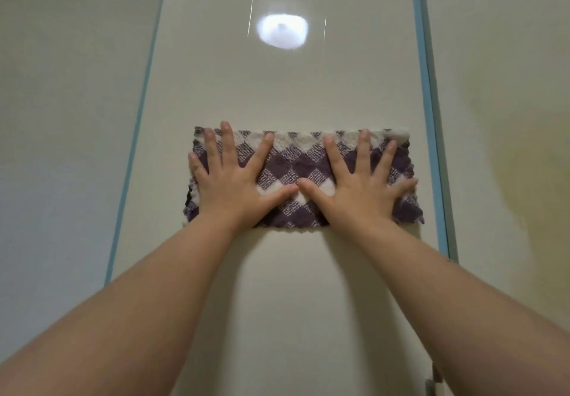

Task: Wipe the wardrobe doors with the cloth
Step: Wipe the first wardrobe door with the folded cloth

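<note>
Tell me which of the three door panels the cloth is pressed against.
The middle panel, between the two blue edge strips. Both hands hold the checked cloth flat on it; the panels left and right are bare.

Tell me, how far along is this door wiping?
Done: nothing shows which parts are already wiped. In hand: the left hand and right hand press the checked cloth flat on the middle door. Left: probably the neighbouring doors.

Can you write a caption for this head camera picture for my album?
Both hands, left hand and right hand, press a checked cloth flat against the wardrobe door.
</note>
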Available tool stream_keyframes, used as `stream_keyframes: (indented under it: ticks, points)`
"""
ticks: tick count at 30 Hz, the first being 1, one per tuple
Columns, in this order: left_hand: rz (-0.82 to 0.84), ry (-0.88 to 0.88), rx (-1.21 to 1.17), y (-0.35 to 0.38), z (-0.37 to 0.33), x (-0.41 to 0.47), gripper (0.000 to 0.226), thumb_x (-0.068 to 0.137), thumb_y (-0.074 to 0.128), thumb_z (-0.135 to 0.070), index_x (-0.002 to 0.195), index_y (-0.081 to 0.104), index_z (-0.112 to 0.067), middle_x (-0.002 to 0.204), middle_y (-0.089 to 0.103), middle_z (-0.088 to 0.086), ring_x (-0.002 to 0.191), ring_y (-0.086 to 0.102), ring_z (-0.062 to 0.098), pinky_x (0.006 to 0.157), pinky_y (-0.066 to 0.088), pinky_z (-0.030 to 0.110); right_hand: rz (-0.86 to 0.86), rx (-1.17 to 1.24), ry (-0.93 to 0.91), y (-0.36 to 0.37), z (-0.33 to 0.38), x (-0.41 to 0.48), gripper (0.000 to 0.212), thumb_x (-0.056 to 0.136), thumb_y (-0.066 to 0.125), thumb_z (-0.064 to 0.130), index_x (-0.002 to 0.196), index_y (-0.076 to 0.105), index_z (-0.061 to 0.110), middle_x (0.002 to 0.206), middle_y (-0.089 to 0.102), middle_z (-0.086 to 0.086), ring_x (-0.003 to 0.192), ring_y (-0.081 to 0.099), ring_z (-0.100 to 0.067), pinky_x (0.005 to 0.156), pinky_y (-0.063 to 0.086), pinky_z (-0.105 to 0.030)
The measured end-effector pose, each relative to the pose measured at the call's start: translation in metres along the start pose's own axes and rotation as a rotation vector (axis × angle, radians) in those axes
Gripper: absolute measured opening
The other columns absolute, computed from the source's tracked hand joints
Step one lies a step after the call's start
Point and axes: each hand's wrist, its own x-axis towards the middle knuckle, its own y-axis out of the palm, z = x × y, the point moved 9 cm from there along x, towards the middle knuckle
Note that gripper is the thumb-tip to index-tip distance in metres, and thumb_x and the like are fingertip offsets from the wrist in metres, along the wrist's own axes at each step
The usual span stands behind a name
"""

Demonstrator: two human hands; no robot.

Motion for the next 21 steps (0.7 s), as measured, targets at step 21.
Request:
stream_keyframes:
  ticks: [21]
  points:
    - [-0.053,0.047,0.065,0.034,0.051,-0.166,0.090,0.068,0.020,-0.089,0.144,0.015,-0.040,0.153,0.004,0.021,0.140,0.002,0.041,0.106,0.002,0.063,-0.215,0.029,-0.202,0.080,0.034,-0.163,0.073,0.088,0.021,0.071,0.148,0.020,0.028,0.156,0.008,-0.006,0.142,0.007,-0.032,0.103,0.000,-0.071]
